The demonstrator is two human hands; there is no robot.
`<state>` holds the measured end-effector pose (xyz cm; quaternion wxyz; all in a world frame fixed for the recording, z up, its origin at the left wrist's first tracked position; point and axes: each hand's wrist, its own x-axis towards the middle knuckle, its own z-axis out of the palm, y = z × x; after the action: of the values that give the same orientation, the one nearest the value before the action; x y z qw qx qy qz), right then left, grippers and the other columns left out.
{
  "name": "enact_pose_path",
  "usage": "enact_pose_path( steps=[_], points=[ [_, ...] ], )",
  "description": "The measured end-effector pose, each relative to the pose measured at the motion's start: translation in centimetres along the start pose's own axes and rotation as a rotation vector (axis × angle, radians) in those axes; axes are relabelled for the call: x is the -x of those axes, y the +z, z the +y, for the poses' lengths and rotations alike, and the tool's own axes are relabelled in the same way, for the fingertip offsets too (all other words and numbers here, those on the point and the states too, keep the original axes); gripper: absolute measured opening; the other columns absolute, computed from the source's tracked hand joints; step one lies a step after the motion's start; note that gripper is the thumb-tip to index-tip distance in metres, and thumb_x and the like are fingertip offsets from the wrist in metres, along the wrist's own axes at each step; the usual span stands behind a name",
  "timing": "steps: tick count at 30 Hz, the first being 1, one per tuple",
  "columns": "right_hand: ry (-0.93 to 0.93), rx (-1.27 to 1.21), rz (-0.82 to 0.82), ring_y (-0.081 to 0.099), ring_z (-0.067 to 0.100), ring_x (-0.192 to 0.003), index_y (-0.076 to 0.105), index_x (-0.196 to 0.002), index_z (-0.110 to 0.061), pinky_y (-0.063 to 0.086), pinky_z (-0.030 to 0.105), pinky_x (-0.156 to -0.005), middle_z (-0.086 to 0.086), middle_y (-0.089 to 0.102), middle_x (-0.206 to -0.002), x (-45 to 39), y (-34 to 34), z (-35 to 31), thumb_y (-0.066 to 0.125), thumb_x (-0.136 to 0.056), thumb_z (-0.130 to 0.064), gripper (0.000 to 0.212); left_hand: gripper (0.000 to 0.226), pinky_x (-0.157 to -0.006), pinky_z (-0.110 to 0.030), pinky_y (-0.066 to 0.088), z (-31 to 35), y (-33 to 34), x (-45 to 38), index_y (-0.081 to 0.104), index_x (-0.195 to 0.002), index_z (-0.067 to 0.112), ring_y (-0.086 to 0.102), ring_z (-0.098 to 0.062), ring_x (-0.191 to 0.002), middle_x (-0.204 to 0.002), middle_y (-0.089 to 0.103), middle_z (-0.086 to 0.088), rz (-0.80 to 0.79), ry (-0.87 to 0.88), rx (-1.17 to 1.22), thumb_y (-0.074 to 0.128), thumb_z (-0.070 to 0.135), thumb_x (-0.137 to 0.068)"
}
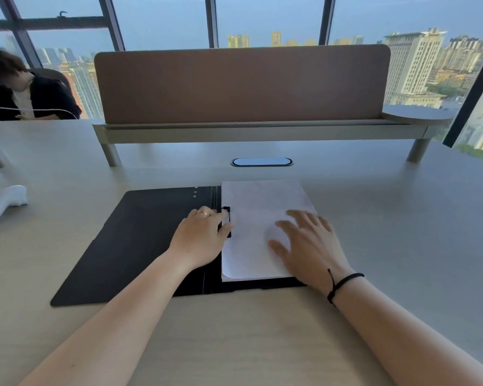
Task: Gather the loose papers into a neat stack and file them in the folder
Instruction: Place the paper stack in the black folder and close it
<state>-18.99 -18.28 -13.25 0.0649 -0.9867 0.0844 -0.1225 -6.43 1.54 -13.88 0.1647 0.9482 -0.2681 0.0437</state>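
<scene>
A black folder [134,240] lies open flat on the desk. A stack of white papers [260,201] rests on its right half, edges roughly squared. At the stack's left edge sits the folder's black clip [227,209]; my left hand [201,238] grips it with thumb and fingers. My right hand [307,243] lies flat on the papers with fingers spread, pressing them down. A black cord bracelet circles my right wrist.
A brown partition screen on a raised shelf [243,87] runs across the back of the desk, with a cable grommet [261,162] in front. A white crumpled object [3,201] lies at the left. A seated person [23,87] is at the far left.
</scene>
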Motion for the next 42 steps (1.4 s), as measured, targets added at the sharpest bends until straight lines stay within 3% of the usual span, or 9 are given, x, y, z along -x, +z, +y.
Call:
enact_pose_path(
  steps=[5, 9, 14, 18, 22, 27, 33, 38, 42],
  points=[
    [-0.121, -0.156, -0.072, 0.041, 0.014, -0.140, 0.054, -0.137, -0.035, 0.025, 0.029, -0.115, -0.008, 0.048, -0.151, 0.9, 0.7, -1.3, 0.042, -0.102, -0.049, 0.040, 0.049, -0.118, -0.047, 0.020, -2.6, -1.1, 1.6, 0.043, -0.147, 0.035, 0.032, -0.028, -0.145, -0.157, 0.041, 0.003, -0.056, -0.104, -0.056, 0.037, 0.048, -0.100],
    [-0.087, -0.157, -0.100, 0.031, 0.008, -0.149, 0.046, -0.145, -0.039, 0.020, 0.033, -0.122, -0.011, 0.038, -0.161, 1.3, 0.5, -1.3, 0.038, -0.101, -0.054, 0.047, 0.067, -0.120, -0.058, 0.008, -6.1, -2.8, 2.9, 0.035, -0.151, 0.035, 0.016, -0.031, -0.152, -0.166, 0.024, -0.001, -0.085, -0.402, -0.051, 0.035, 0.067, -0.092],
    [-0.051, -0.141, -0.122, 0.025, 0.006, -0.150, 0.044, -0.146, -0.039, 0.016, 0.031, -0.120, -0.015, 0.036, -0.161, 2.4, -0.4, -1.9, 0.037, -0.101, -0.058, 0.050, 0.092, -0.117, -0.062, 0.014, -8.8, -4.6, 4.6, 0.031, -0.153, 0.026, 0.019, -0.040, -0.149, -0.164, 0.023, -0.015, -0.084, -0.728, -0.089, 0.034, 0.082, -0.080],
    [-0.028, -0.126, -0.110, 0.030, 0.006, -0.147, 0.047, -0.143, -0.037, 0.020, 0.030, -0.116, -0.015, 0.042, -0.156, 3.1, -1.0, -2.5, 0.037, -0.101, -0.059, 0.048, 0.100, -0.114, -0.058, 0.022, -9.5, -5.3, 5.6, 0.033, -0.150, 0.021, 0.029, -0.041, -0.143, -0.156, 0.034, -0.020, -0.043, -0.825, -0.065, 0.043, 0.084, -0.073],
    [-0.010, -0.096, -0.126, 0.030, 0.008, -0.146, 0.046, -0.142, -0.037, 0.019, 0.032, -0.116, -0.014, 0.042, -0.155, 3.5, -1.4, -3.1, 0.036, -0.099, -0.062, 0.051, 0.093, -0.111, -0.051, 0.029, -9.5, -5.3, 5.6, 0.039, -0.144, 0.022, 0.037, -0.039, -0.136, -0.147, 0.046, -0.019, 0.061, -0.794, -0.017, 0.055, 0.077, -0.071],
    [0.013, -0.091, -0.147, 0.026, 0.008, -0.149, 0.045, -0.143, -0.038, 0.017, 0.034, -0.119, -0.016, 0.037, -0.158, 3.3, -1.0, -3.1, 0.034, -0.096, -0.068, 0.057, 0.087, -0.115, -0.051, 0.026, -9.5, -5.2, 4.8, 0.049, -0.136, 0.021, 0.037, -0.040, -0.135, -0.142, 0.048, -0.022, 0.155, -0.796, 0.039, 0.065, 0.072, -0.067],
    [0.019, -0.069, -0.158, 0.025, 0.011, -0.149, 0.044, -0.141, -0.037, 0.019, 0.036, -0.119, -0.014, 0.036, -0.159, 3.1, -0.8, -3.0, 0.030, -0.093, -0.071, 0.060, 0.073, -0.106, -0.049, 0.035, -7.0, -7.9, 3.0, 0.057, -0.120, 0.016, 0.046, -0.041, -0.126, -0.135, 0.050, -0.025, 0.242, -0.658, -0.180, 0.073, 0.064, -0.068],
    [0.028, -0.059, -0.135, 0.038, 0.012, -0.139, 0.051, -0.124, -0.035, 0.028, 0.039, -0.111, -0.015, 0.048, -0.143, 2.9, -0.7, -2.8, 0.027, -0.090, -0.074, 0.058, 0.055, -0.097, -0.043, 0.036, 1.5, -13.3, 0.5, 0.061, -0.114, 0.014, 0.049, -0.037, -0.115, -0.129, 0.050, -0.020, 0.333, -0.439, -0.481, 0.072, 0.051, -0.074],
    [0.013, -0.069, -0.154, 0.045, 0.013, -0.130, 0.054, -0.118, -0.032, 0.033, 0.039, -0.102, -0.014, 0.053, -0.131, 3.8, -1.3, -3.4, 0.023, -0.088, -0.073, 0.060, 0.054, -0.100, -0.043, 0.035, 13.2, -14.0, 0.0, 0.055, -0.133, 0.010, 0.044, -0.041, -0.122, -0.141, 0.041, -0.025, 0.238, -0.202, -0.726, 0.055, 0.033, -0.084]
  ],
)
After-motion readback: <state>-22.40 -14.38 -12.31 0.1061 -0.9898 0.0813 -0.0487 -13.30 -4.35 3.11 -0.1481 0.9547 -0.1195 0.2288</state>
